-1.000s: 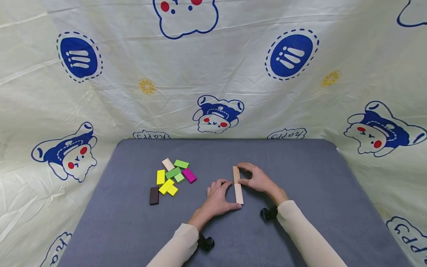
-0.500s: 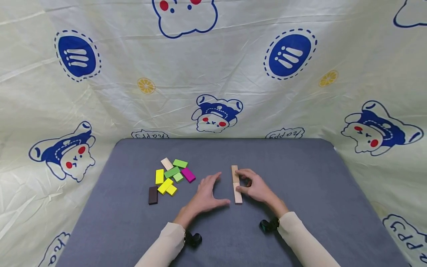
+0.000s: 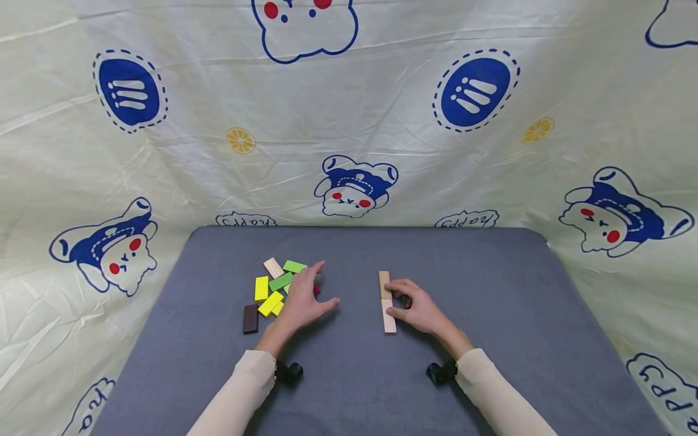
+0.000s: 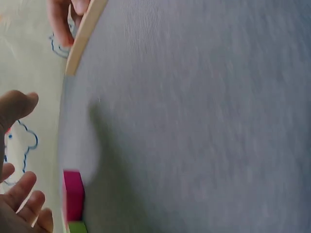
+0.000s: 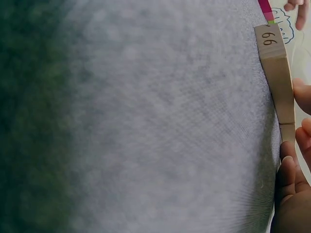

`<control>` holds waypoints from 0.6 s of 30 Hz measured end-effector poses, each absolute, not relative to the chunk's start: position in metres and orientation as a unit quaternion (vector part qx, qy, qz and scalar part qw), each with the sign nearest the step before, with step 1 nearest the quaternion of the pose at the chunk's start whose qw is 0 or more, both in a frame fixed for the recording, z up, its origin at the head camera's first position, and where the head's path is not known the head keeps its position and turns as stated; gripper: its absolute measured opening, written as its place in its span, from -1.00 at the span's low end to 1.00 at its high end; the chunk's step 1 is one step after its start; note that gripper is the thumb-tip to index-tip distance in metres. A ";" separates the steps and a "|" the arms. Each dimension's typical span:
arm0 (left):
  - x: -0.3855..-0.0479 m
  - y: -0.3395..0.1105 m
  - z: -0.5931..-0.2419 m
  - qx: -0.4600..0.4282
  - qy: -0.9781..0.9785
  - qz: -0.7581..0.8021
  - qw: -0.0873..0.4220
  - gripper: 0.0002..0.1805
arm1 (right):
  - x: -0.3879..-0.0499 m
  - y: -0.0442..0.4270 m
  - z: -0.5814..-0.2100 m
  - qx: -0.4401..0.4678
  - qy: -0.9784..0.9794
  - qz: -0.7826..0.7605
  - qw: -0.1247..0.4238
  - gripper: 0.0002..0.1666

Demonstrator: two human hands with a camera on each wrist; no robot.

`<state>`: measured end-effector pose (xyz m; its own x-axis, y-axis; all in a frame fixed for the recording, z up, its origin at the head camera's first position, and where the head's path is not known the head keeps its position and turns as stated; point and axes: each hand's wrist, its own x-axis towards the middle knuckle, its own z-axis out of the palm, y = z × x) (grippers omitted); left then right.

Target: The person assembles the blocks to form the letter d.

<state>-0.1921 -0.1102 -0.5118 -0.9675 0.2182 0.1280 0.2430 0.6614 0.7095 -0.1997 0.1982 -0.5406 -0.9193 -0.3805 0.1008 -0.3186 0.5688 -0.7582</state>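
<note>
In the middle of the head view, the left hand (image 3: 302, 301) is spread — thumb well apart from the fingers — and hides part of the pile of blocks left of centre: yellow blocks (image 3: 262, 289), green blocks (image 3: 281, 281), a magenta block (image 4: 74, 196) and a pale wooden block (image 3: 274, 267). A dark brown block (image 3: 250, 319) lies at the pile's lower left. Right of centre, the right hand (image 3: 420, 309) has loosely bent fingers touching the far wooden block (image 3: 384, 280), its thumb against the near wooden block (image 3: 389, 323) — the two joined end to end.
</note>
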 end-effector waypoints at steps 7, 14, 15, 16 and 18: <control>-0.196 -0.128 -0.523 -0.038 -0.932 -0.357 0.059 -0.11 | -0.198 0.198 -0.540 -0.202 0.881 -0.427 0.034 -0.38; -0.193 -0.135 -0.529 0.015 -0.932 -0.354 0.072 -0.19 | -0.199 0.198 -0.540 -0.199 0.883 -0.424 0.039 -0.37; -0.192 -0.135 -0.531 0.016 -0.933 -0.351 0.076 -0.20 | -0.199 0.198 -0.540 -0.199 0.883 -0.423 0.040 -0.37; -0.192 -0.135 -0.532 0.016 -0.934 -0.349 0.079 -0.21 | -0.199 0.198 -0.540 -0.200 0.882 -0.424 0.040 -0.37; -0.192 -0.135 -0.534 0.016 -0.935 -0.343 0.085 -0.22 | -0.199 0.198 -0.539 -0.200 0.882 -0.425 0.043 -0.37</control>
